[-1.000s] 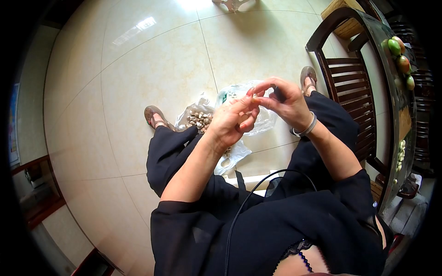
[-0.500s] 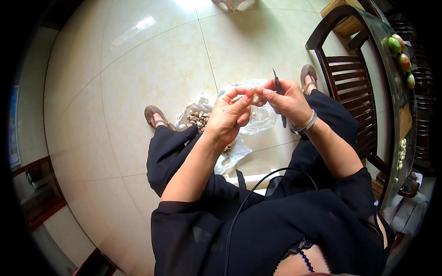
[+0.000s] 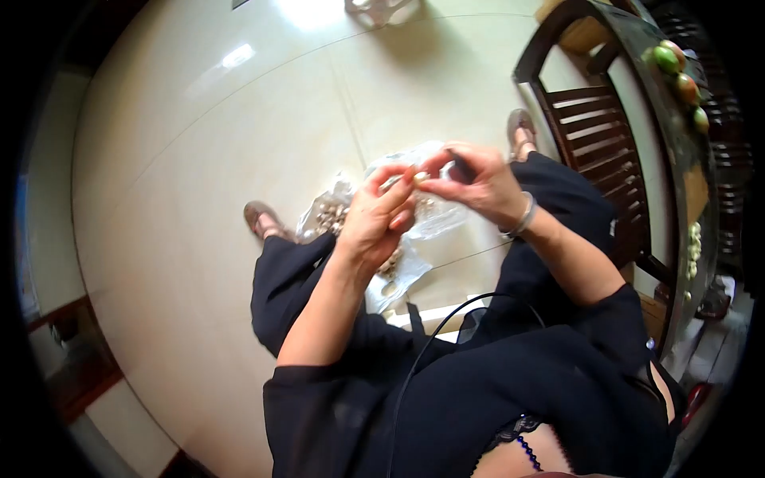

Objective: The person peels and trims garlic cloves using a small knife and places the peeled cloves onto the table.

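Fingertip to fingertip, both my hands are raised over the plastic bags on the floor. My left hand (image 3: 373, 219) is closed in a pinch on a small whitish piece (image 3: 421, 178) that looks like a garlic clove. My right hand (image 3: 488, 190) pinches at the same piece with thumb and forefinger. A slim dark knife (image 3: 460, 166), blurred by motion, is also held in my right hand. Below lies a pile of brown-and-white clove-like pieces (image 3: 331, 217) on a white plastic bag (image 3: 401, 280). My left hand hides part of the pile.
A clearer plastic bag (image 3: 445, 221) lies under my right hand. To the right stand a dark slatted wooden chair (image 3: 594, 135) and a table (image 3: 677, 187) bearing several mangoes (image 3: 685, 88) and a row of small pale pieces (image 3: 693, 251). A black cord (image 3: 434, 338) crosses my lap.
The view has shifted slightly. The knife in my right hand has turned, so its long upright outline no longer shows. Both hands stay together at the small whitish piece.
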